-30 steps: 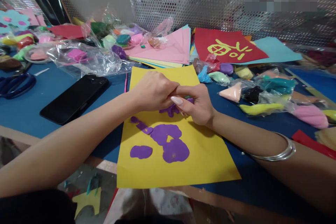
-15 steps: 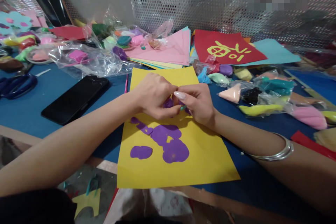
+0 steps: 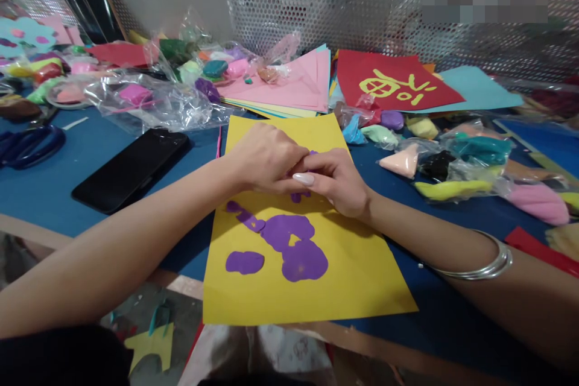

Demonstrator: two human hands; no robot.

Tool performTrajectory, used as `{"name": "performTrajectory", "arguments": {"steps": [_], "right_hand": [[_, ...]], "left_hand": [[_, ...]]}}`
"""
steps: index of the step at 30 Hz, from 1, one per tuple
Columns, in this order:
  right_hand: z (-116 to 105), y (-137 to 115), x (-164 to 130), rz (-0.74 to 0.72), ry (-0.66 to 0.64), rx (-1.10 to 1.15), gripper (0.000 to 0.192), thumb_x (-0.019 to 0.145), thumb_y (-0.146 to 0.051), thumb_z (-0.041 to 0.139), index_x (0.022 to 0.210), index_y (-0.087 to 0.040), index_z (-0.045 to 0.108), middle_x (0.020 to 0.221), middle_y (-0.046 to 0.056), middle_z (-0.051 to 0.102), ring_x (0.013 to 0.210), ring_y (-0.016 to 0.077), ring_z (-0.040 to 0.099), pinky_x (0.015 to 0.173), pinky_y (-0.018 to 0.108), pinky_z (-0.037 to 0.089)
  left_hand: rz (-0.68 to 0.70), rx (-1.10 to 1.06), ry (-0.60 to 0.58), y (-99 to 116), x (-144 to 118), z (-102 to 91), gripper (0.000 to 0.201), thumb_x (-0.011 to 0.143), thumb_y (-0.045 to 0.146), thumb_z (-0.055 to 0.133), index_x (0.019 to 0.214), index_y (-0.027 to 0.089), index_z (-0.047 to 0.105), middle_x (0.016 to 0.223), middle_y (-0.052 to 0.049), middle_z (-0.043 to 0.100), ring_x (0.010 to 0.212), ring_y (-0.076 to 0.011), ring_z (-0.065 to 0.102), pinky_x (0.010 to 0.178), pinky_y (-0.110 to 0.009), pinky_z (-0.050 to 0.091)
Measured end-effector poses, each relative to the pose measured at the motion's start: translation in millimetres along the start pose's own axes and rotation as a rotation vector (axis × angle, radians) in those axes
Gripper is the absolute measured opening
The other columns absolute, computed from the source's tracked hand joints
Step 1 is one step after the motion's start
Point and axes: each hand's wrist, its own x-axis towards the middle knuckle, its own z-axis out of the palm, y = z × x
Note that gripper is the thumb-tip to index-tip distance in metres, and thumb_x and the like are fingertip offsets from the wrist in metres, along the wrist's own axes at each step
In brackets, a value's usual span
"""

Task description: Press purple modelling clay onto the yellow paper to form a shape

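Over the upper half of a yellow sheet of paper point(image 3: 362, 271), my left hand point(image 3: 266, 157) and my right hand point(image 3: 337, 181) meet with closed fingers. My right thumb lies across the tips of my left fingers. Half a second ago a small bit of teal clay showed between them; the fingers cover it now. Flat purple clay pieces point(image 3: 305, 260) are stuck to the paper below my hands, and a separate purple oval point(image 3: 245, 262) lies at lower left. More purple clay point(image 3: 299, 197) peeks out under my fingers, partly hidden.
Left of the paper lies a black phone point(image 3: 133, 170), with blue-handled scissors point(image 3: 34, 146) further left. Bagged coloured clay point(image 3: 479, 151) crowds the right side. Behind are pink paper sheets point(image 3: 303, 81), a red sheet with yellow clay marks point(image 3: 398, 66) and a perforated metal screen point(image 3: 307, 0).
My right hand has shifted slightly left and its thumb has slid over my left fingertips. The teal bit has gone out of sight. More purple clay shows below the fingers.
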Motion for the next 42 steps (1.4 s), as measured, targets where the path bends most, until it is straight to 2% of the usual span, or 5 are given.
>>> {"name": "performTrajectory", "arguments": {"steps": [9,16,32,38,42], "right_hand": [[-0.6,1.9,-0.8,-0.065,0.017,-0.068,0.036,0.079,-0.039,0.048,0.056,-0.013,0.057,0.049,-0.002,0.049,0.049,0.0061,0.044,0.048,0.020,0.033],[-1.2,0.4,-1.1,-0.037,0.017,-0.102,0.031,0.079,-0.037,0.049,0.062,-0.012,0.060,0.050,-0.002,0.050,0.048,0.0058,0.044,0.047,0.019,0.033],[3.8,-2.3,-0.7,-0.073,0.071,-0.180,0.029,0.075,-0.037,0.051,0.064,-0.012,0.061,0.045,-0.006,0.040,0.045,0.0037,0.033,0.045,0.019,0.027],[3.8,-2.2,0.1,-0.052,0.142,-0.213,0.034,0.072,-0.039,0.053,0.050,-0.015,0.044,0.044,-0.006,0.036,0.045,0.0038,0.031,0.044,0.019,0.025],[3.4,-1.7,-1.2,-0.006,0.126,-0.181,0.034,0.074,-0.040,0.052,0.052,-0.014,0.050,0.044,-0.005,0.039,0.045,0.0045,0.034,0.044,0.020,0.026]], "left_hand": [[-0.024,-0.118,0.051,5.9,0.8,-2.8,0.046,0.076,0.050,0.030,0.047,0.016,0.043,0.040,0.000,0.047,0.035,-0.0072,0.036,0.042,-0.023,0.018],[-0.071,-0.172,0.049,6.6,0.5,-2.9,0.024,0.064,0.030,0.040,0.045,0.016,0.043,0.040,0.001,0.047,0.036,-0.0056,0.035,0.042,-0.022,0.019],[-0.014,-0.059,0.024,7.9,-0.2,-6.6,0.022,0.060,0.038,0.038,0.053,0.018,0.044,0.042,0.002,0.047,0.037,-0.0081,0.039,0.041,-0.023,0.021],[-0.040,-0.041,0.027,5.4,-1.3,-3.9,0.025,0.068,0.039,0.040,0.069,0.017,0.051,0.049,0.002,0.054,0.040,-0.0094,0.043,0.042,-0.022,0.022],[-0.029,0.001,0.037,4.3,-0.8,-1.5,0.031,0.074,0.043,0.036,0.071,0.016,0.052,0.048,0.001,0.052,0.040,-0.0100,0.042,0.042,-0.022,0.021]]}}
